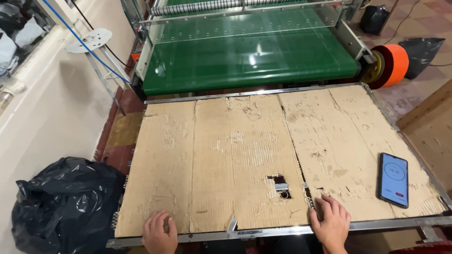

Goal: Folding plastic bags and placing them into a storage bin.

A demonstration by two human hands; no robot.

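Observation:
A worn brown cardboard sheet (235,150) covers a metal-framed table (263,231) in front of me. My left hand (159,231) rests on the cardboard's near edge at the lower left, fingers curled, holding nothing. My right hand (331,222) lies flat on the near edge further right, fingers spread, beside a torn hole (280,185) that exposes metal parts. A dark smartphone (393,179) with a lit blue screen lies on the cardboard to the right of that hand.
A machine with a green conveyor belt (249,56) stands behind the table. An orange roll (390,66) sits at its right end. Full black plastic bags lie at the lower left (66,207) and far right (421,54). A pale wall runs along the left.

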